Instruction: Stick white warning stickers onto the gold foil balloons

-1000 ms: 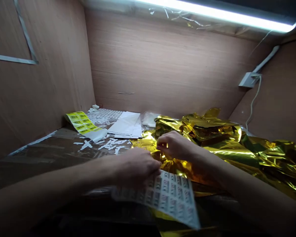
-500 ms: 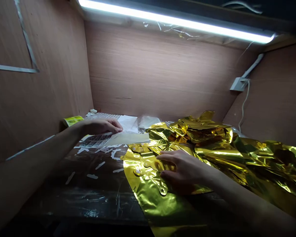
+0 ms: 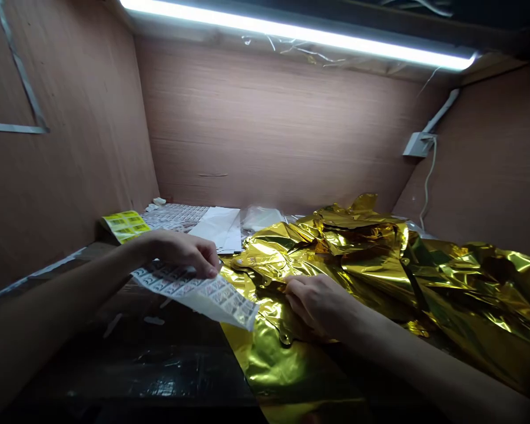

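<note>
Head view: gold foil [image 3: 375, 271] spreads crumpled from centre to the right edge of the frame. We judge it light, limp and slippery, quick to crease; we would take a gathered fold with broad fingers. Our right hand [image 3: 320, 303] lies against it at centre, fingers curled; whether they pinch a fold we cannot tell.

Label sheet [image 3: 229, 303], left of centre, slopes down with its right end over the foil; contact there is unclear. Our left hand [image 3: 183, 250] pinches its upper edge between thumb and finger. We expect it to be light and bendable, easily kinked; best held by the margin.

Smallest: a rounded foil tab [image 3: 285, 338], lower centre, probably tearable if tugged.
</note>
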Action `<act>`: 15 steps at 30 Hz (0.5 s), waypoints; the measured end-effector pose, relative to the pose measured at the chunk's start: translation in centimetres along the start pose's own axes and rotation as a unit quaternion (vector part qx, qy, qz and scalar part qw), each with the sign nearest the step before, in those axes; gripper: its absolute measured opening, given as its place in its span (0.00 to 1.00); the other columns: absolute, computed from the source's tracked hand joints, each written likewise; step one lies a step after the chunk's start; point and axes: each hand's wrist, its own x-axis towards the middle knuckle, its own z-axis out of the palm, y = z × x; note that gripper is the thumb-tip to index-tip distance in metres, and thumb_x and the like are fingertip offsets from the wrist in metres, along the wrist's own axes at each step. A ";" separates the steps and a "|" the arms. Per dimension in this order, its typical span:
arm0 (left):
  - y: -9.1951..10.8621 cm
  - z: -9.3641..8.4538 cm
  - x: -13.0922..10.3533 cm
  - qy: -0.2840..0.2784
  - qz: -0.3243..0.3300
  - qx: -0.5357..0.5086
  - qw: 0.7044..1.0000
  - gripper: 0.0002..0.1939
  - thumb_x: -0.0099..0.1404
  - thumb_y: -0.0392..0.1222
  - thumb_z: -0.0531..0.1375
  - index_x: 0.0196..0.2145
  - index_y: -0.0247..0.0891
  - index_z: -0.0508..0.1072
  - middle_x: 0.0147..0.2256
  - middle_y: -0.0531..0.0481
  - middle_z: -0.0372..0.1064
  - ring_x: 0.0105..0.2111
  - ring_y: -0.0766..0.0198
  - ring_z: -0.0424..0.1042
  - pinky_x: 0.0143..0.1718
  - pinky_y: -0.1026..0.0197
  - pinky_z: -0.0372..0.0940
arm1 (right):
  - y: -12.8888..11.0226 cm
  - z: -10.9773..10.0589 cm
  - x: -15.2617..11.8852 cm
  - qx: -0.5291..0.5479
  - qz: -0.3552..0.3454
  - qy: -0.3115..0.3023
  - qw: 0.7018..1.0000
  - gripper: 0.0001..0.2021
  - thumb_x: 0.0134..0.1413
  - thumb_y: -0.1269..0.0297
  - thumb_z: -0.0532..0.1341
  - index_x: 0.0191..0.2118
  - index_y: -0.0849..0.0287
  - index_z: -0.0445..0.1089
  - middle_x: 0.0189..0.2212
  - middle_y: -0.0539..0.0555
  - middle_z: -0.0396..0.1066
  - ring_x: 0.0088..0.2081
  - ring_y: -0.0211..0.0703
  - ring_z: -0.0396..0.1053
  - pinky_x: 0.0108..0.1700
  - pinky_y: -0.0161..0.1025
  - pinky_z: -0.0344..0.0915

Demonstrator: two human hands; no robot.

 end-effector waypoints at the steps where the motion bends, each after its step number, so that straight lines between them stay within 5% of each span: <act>1: 0.4 0.4 0.2 -0.025 -0.004 0.010 1.000 0.20 0.65 0.55 0.64 0.24 0.36 0.73 0.20 0.52 0.60 0.21 0.68 0.55 0.21 0.63 0.48 | 0.2 -0.1 0.0 0.017 0.010 0.010 1.000 0.10 0.66 0.69 0.57 0.35 0.62 0.73 0.32 0.56 0.76 0.29 0.42 0.69 0.34 0.39 0.60; 4: 1.6 1.8 0.7 -0.045 0.017 0.021 0.999 0.19 0.67 0.55 0.63 0.27 0.37 0.76 0.23 0.51 0.65 0.22 0.66 0.59 0.23 0.63 0.53 | 1.1 -0.5 0.2 0.115 0.047 0.048 0.991 0.05 0.60 0.66 0.64 0.33 0.59 0.76 0.29 0.52 0.78 0.30 0.41 0.71 0.36 0.38 0.60; 8: 2.8 3.4 1.4 0.014 0.079 0.035 0.996 0.19 0.68 0.56 0.61 0.35 0.35 0.81 0.24 0.52 0.67 0.23 0.67 0.59 0.24 0.64 0.55 | 2.5 -1.0 0.6 0.259 0.104 0.073 0.957 0.08 0.58 0.61 0.66 0.30 0.57 0.75 0.25 0.49 0.75 0.27 0.38 0.69 0.32 0.36 0.60; 12: 3.3 4.5 2.2 0.119 0.068 0.129 0.982 0.30 0.67 0.50 0.61 0.63 0.35 0.70 0.29 0.52 0.73 0.25 0.66 0.63 0.25 0.65 0.57 | 3.1 -1.2 0.7 0.243 0.127 0.135 0.952 0.09 0.62 0.61 0.61 0.30 0.57 0.69 0.25 0.49 0.73 0.27 0.39 0.67 0.30 0.36 0.59; 15: 3.4 5.3 2.9 0.151 0.047 0.231 0.960 0.28 0.65 0.44 0.60 0.61 0.33 0.70 0.35 0.47 0.77 0.30 0.62 0.70 0.32 0.63 0.63 | 2.9 -0.7 0.3 0.173 0.093 0.183 0.963 0.05 0.62 0.67 0.58 0.33 0.56 0.68 0.26 0.50 0.74 0.26 0.40 0.68 0.33 0.37 0.63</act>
